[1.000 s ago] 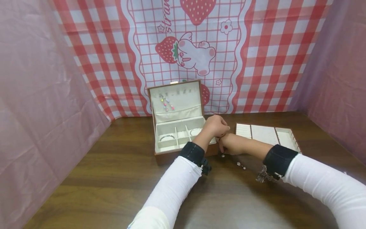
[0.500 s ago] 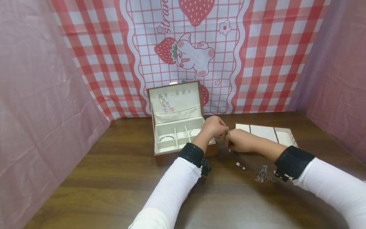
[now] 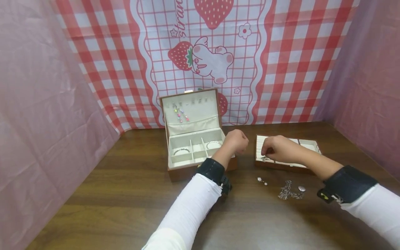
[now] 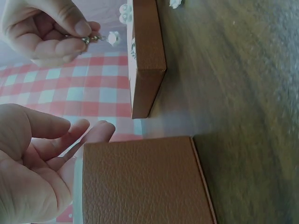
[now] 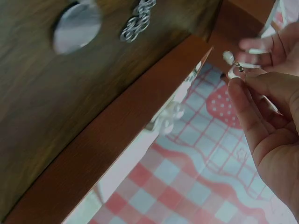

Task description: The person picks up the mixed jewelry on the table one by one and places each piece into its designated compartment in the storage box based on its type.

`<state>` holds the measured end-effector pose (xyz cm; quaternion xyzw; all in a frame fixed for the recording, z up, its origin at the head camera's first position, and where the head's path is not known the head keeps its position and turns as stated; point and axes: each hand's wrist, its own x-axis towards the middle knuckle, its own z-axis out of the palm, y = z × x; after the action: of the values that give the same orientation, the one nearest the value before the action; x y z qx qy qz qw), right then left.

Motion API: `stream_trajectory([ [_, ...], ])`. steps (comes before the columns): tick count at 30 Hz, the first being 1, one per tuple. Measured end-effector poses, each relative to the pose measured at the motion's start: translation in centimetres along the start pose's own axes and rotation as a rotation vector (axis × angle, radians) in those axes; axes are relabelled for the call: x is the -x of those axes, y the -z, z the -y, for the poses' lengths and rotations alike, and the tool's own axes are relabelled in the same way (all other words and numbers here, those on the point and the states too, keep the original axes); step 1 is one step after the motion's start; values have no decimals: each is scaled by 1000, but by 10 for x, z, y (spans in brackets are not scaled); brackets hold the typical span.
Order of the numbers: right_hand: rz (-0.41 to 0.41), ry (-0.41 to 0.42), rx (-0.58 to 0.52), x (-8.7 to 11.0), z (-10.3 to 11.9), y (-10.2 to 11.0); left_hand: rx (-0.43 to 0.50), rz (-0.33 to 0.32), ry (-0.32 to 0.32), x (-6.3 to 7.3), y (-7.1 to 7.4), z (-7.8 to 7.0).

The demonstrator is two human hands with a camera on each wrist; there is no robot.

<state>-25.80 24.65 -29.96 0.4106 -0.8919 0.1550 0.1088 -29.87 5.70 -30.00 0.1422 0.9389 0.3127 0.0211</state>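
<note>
My right hand (image 3: 281,149) pinches a small dangling earring (image 4: 113,38) with a whitish bead or flower and a short metal link between thumb and fingertips. It is above the left end of the cream-lined tray (image 3: 282,166). Beside the right edge of the open brown jewelry box (image 3: 184,174), my left hand (image 3: 236,141) has loosely bent fingers with nothing between them, as the left wrist view shows. A similar earring (image 3: 261,181) lies on the table before the tray. White pearl-like beads (image 5: 170,119) stick up at the tray's edge.
A silver chain (image 3: 285,191) and a round shiny disc (image 3: 301,188) lie on the wooden table in front of the tray. Inside the box are a bracelet (image 3: 182,150) and another bracelet (image 3: 214,143). Colourful beaded earrings (image 3: 178,114) hang from its raised lid.
My right hand has moved right, away from the left hand, to above the tray, carrying the earring. My left hand stays by the box. The disc near the chain is now uncovered.
</note>
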Motion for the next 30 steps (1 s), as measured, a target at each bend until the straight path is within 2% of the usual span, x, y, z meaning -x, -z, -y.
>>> stream_trajectory([
  [4,-32,-34,-32,12,-5,7,-69,38,-21,0,-6,-3],
  [7,-66,-51,-28,20,-9,12,-170,72,-48,0,-11,-7],
  [11,-84,-77,7,30,-14,17,-337,67,-76,-2,-20,-13],
  [14,-85,-88,24,37,-19,21,-409,41,-76,-2,-28,-16],
  [18,-80,-109,32,46,-27,25,-415,48,-58,0,-34,-19],
  [26,41,-328,-35,61,-37,31,-427,61,-64,-1,-43,-18],
  [30,69,-348,-44,65,-44,29,-405,81,-56,-2,-47,-18],
])
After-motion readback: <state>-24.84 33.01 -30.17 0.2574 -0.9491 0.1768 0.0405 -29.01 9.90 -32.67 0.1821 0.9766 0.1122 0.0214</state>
